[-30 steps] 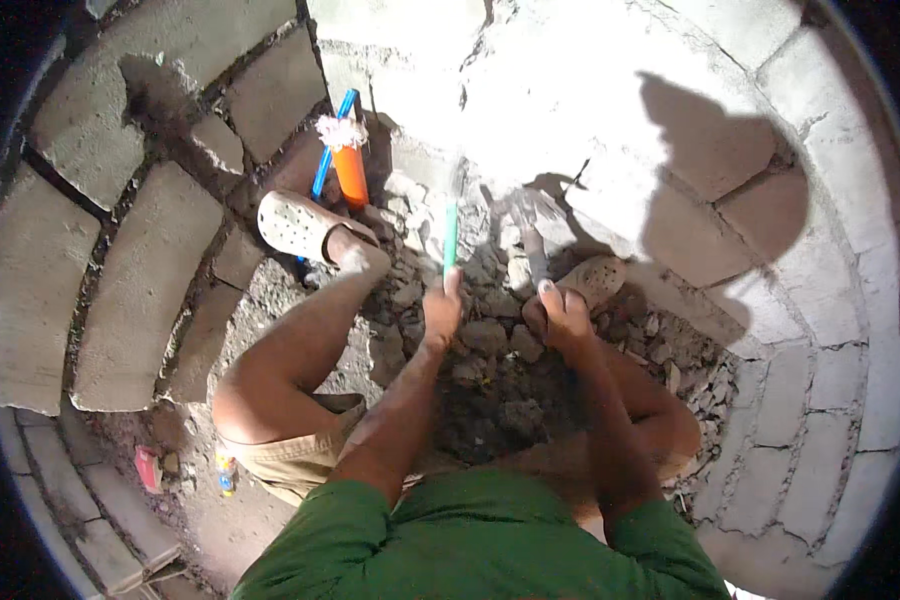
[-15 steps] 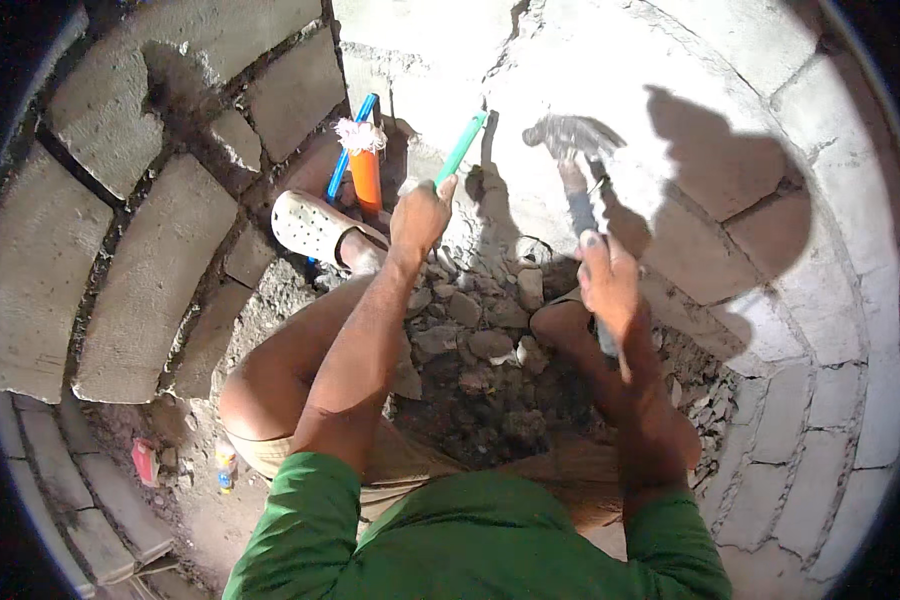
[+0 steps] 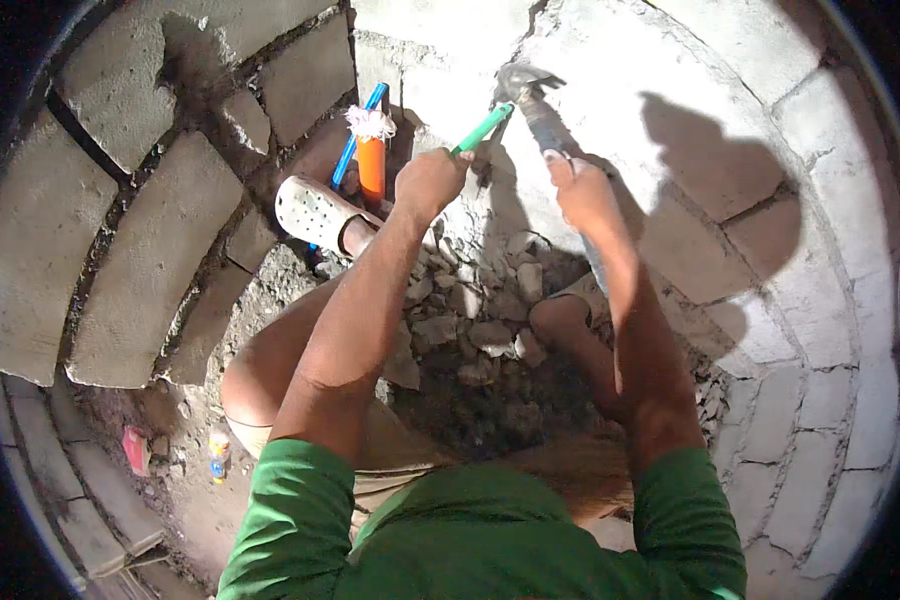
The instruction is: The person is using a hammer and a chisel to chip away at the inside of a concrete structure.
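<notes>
My left hand [image 3: 432,182] is closed around a green rod, apparently a chisel [image 3: 484,130], which slants up and to the right. Its lower part is hidden in my fist. My right hand [image 3: 582,192] grips a claw hammer [image 3: 542,122] by its dark handle. The hammer's head is at the upper end of the chisel, seemingly touching it, in front of the brightly lit block wall [image 3: 610,90]. Behind my left hand stand an orange tube [image 3: 371,168] with a frayed pale top and a slanting blue rod [image 3: 360,136].
Broken stones and rubble [image 3: 480,310] lie between my bent legs. A cream perforated clog [image 3: 315,210] is on my left foot. Curved rows of blocks [image 3: 155,270] surround me. A red scrap [image 3: 135,450] and a small bottle [image 3: 219,456] lie at lower left.
My right hand has swung the hammer up and left, bringing its head to the chisel's end. My left hand has shifted slightly up and right with the chisel.
</notes>
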{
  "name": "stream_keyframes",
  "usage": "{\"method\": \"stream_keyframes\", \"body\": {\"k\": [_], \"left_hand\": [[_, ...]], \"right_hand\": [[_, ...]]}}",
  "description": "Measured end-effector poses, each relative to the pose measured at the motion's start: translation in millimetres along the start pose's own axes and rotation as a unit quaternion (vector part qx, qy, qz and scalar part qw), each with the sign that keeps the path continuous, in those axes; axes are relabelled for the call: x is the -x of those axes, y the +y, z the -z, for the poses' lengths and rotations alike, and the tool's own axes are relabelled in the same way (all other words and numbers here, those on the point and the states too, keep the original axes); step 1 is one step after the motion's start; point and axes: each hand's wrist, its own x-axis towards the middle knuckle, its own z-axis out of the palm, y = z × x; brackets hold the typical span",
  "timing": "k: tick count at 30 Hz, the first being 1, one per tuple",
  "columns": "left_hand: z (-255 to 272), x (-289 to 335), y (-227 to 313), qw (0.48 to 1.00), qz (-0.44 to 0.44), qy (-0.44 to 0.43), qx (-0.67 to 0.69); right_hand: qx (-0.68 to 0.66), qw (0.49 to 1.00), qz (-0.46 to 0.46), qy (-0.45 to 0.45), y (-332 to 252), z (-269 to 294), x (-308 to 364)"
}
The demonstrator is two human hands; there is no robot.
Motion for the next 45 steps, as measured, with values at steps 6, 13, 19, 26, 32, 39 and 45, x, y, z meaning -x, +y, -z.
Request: {"method": "stream_keyframes", "body": {"k": [6,13,19,26,32,39,45], "left_hand": [[17.0,-31.5,-2.1,0.989,-0.088,-0.050,-0.105],[-8.8,-45.5,-22.2,0.988,-0.112,-0.050,-0.094],[-109.6,70.2,-56.9,0.992,-0.004,0.056,0.111],[-168.8,98.8,-70.4,0.962,0.110,0.114,0.224],[-77.1,35.2,-39.9,0.981,0.052,0.146,0.118],[-54.9,31.1,-32.5,0.985,0.030,0.138,0.103],[-48.9,26.9,-23.4,0.989,0.042,0.119,0.071]], "right_hand": [[-0.372,0.925,0.056,0.053,-49.1,73.2,26.1],[0.087,0.990,0.093,0.059,1.3,-10.4,1.7],[-0.232,0.956,-0.158,-0.080,25.0,-6.0,43.7],[-0.335,0.906,-0.236,-0.111,62.4,-16.4,125.0],[-0.390,0.896,-0.189,-0.095,57.8,-12.9,111.7],[-0.356,0.927,-0.101,-0.066,-3.9,35.0,79.4],[-0.232,0.965,0.105,0.070,-25.6,49.6,61.6]]}}
